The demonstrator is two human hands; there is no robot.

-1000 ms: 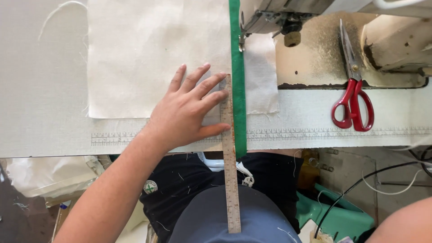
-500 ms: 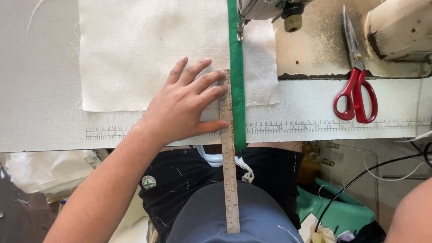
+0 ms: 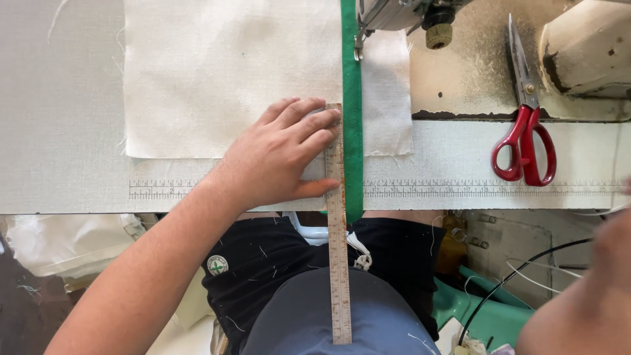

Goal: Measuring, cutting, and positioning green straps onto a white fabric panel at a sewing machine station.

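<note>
**Holding the Rule Against the Green Tape**

Sewing-station desk, covered in pale woven material with a printed measuring scale along its near edge, carries all the work. A cream fabric panel lies flat on it, beyond and to the left of the left hand.

Left hand: fingers spread and pressed flat, palm down. The fingertips bear on the far end of a worn metal ruler, and the thumb rests beside its left edge near the desk's rim. The ruler runs from under the fingertips back past the desk edge and over the person's lap. Just right of the fingertips, touching or nearly touching the ruler, a green strip of tape runs from the sewing machine head down over the desk edge.

Right hand: blurred at the lower right, well apart from the work; whether it is spread or closed cannot be told.

Red-handled scissors lie well to the right of the left hand, blades pointing away.

Procedure notes, as judged from this layout:
1. Keep pressure even across all fingertips so the ruler cannot pivot.
2. Keep the ruler's edge parallel to the green strip along its full length.
3. Avoid dragging the fabric panel; press straight down.
4. Support the overhanging end, since its weight may lift the far end.
</note>
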